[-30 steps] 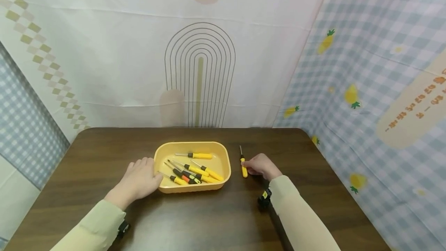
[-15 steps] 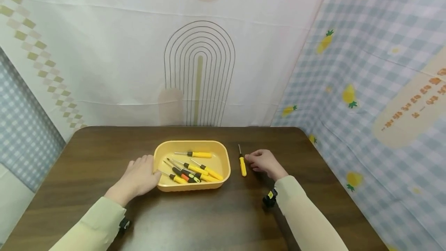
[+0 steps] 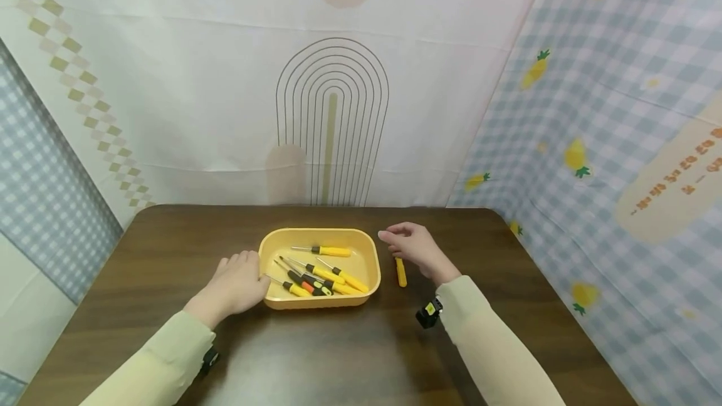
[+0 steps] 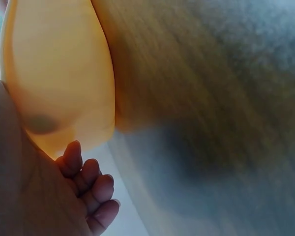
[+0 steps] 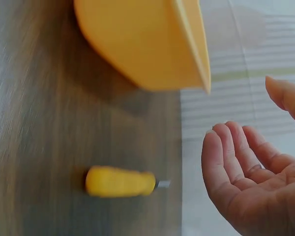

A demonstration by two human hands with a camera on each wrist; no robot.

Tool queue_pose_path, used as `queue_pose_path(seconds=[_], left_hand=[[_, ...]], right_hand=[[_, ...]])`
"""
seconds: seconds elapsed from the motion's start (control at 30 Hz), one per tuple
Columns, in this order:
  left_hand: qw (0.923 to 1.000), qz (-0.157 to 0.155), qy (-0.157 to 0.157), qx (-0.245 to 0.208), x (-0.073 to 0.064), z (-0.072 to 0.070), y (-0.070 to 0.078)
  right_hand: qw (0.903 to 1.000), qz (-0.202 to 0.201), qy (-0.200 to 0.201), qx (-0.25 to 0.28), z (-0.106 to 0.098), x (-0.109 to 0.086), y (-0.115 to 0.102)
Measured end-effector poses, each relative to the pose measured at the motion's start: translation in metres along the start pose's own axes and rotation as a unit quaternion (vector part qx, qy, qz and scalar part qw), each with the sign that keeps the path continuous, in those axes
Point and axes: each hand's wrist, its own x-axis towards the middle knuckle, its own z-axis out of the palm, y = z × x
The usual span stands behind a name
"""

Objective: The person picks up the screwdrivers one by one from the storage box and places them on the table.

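Observation:
A yellow plastic tray (image 3: 318, 302) on the table holds several screwdrivers (image 3: 329, 272), most with yellow handles and black collars. At its left end, my left hand (image 3: 231, 287) grips the rim, thumb over the edge and the other fingers bent along the outside; in the left wrist view these fingers (image 4: 102, 189) curl beside the tray's end wall. One yellow-handled screwdriver (image 3: 401, 272) lies on the table right of the tray. Above its far end hovers my right hand (image 3: 414, 246), holding nothing; the right wrist view has thumb and fingers apart, with the loose screwdriver (image 5: 119, 182) below them.
The dark wooden table (image 3: 327, 356) ends in a straight back edge against a white patterned cloth (image 3: 225, 111). A blue checked cloth (image 3: 609, 143) hangs along the right side. A small black camera (image 3: 430, 312) sits at my right wrist.
My right hand has drawn off the loose screwdriver's handle, then moved up and left over its shaft. The screwdriver stays on the table. My left hand keeps its place on the tray.

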Motion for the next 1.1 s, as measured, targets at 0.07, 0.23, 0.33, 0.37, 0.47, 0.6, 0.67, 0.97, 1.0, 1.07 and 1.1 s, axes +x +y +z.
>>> queue_pose_path(seconds=[0.07,0.23,0.33,0.37,0.47,0.6,0.67,0.97,1.0,1.07,1.1], left_hand=[[1.0000,-0.001,-0.002,0.006,0.001,0.001,0.001],[0.9999,-0.005,0.002,0.010,0.003,0.000,0.000],[0.9999,-0.006,-0.002,0.008,0.003,0.001,0.000],[0.9999,-0.007,-0.005,0.006,0.003,0.001,0.000],[0.9998,-0.009,-0.016,0.004,0.002,0.002,0.000],[0.9998,-0.011,-0.016,0.002,0.001,-0.001,0.001],[0.9999,-0.010,-0.014,0.002,0.001,-0.001,0.001],[0.9995,-0.017,-0.024,-0.005,0.000,0.003,0.000],[0.9995,-0.018,-0.024,-0.005,0.000,0.003,0.000],[0.9995,-0.018,-0.023,-0.007,0.001,0.002,0.000],[0.9995,-0.019,-0.023,-0.008,0.001,0.002,0.000]], right_hand=[[0.9999,-0.005,-0.009,-0.001,0.006,0.000,-0.006],[0.9991,-0.024,-0.034,-0.009,0.020,0.000,-0.022],[0.9980,-0.031,-0.053,-0.014,0.027,0.000,-0.029],[0.9976,-0.031,-0.061,-0.016,0.029,0.000,-0.030],[0.9951,-0.031,-0.091,-0.021,0.036,0.001,-0.031],[0.9918,-0.033,-0.120,-0.026,0.044,0.003,-0.033],[0.9910,-0.033,-0.127,-0.025,0.048,0.002,-0.034],[0.9871,-0.049,-0.149,-0.030,0.070,0.006,-0.027],[0.9870,-0.049,-0.149,-0.035,0.072,0.006,-0.027],[0.9868,-0.050,-0.144,-0.053,0.074,0.006,-0.026],[0.9865,-0.049,-0.144,-0.062,0.075,0.006,-0.025]])
